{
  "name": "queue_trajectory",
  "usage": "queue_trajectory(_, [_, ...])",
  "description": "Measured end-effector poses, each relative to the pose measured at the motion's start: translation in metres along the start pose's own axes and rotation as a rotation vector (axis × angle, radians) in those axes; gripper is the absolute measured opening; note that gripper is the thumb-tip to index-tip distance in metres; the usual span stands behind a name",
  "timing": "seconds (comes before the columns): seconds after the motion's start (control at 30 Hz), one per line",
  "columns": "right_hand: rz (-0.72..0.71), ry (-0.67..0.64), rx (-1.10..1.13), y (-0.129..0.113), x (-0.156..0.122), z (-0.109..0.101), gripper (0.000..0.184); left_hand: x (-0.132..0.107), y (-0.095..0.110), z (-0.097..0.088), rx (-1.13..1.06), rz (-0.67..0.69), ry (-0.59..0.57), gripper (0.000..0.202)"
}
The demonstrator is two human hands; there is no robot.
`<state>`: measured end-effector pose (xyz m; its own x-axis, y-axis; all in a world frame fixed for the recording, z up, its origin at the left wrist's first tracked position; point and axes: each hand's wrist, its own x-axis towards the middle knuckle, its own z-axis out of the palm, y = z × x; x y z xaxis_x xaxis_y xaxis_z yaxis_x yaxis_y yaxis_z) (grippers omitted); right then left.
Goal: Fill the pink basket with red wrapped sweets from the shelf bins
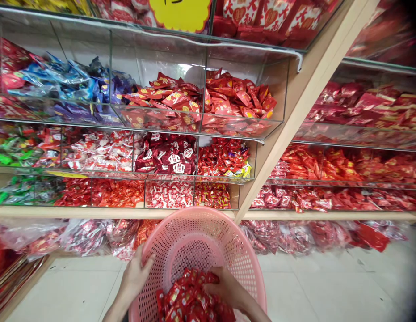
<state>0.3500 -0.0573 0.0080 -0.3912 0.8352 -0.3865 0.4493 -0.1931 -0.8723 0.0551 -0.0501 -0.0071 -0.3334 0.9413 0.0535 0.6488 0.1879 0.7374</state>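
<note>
My left hand (136, 275) grips the left rim of a pink perforated plastic basket (201, 232), thumb hooked over the edge. Inside the basket lies a pile of red wrapped candies (184, 299). My right hand (226, 288) rests inside the basket on top of that pile, fingers curled down among the wrappers; what they hold, if anything, is hidden. The basket is held low in front of tiered clear candy bins.
Clear acrylic bins (201, 120) on wooden shelving hold red, blue, purple and green wrapped candies. A slanted wooden post (295, 116) divides two shelf sections. Plastic bags of sweets (87, 239) lie under the lowest shelf. Pale tiled floor (328, 290) spreads to the right.
</note>
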Motion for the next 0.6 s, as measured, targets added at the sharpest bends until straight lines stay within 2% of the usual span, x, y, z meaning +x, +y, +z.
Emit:
queue_trajectory(0.13, [-0.056,-0.037,0.012,0.0,-0.009,-0.019,0.025,0.0,-0.002,0.0,-0.054,-0.033,-0.048,0.059])
queue_trajectory(0.2, [-0.045,-0.117,0.053,0.001,-0.016,-0.027,0.026,0.001,-0.002,0.001,-0.065,-0.041,-0.037,0.059])
queue_trajectory(0.27, [-0.004,-0.214,0.053,0.004,-0.023,-0.031,0.022,0.001,-0.003,0.002,-0.075,-0.039,-0.018,0.058])
queue_trajectory(0.37, [0.048,-0.308,-0.066,0.015,-0.03,-0.032,0.012,0.001,-0.004,0.003,-0.079,-0.026,0.007,0.056])
queue_trajectory(0.47, [0.06,-0.275,-0.179,0.034,-0.032,-0.026,0.009,0.001,-0.004,0.002,-0.068,-0.018,-0.002,0.055])
queue_trajectory(0.6, [0.086,-0.084,-0.354,0.051,-0.032,-0.01,0.02,0.001,-0.003,0.001,-0.045,-0.022,-0.022,0.055])
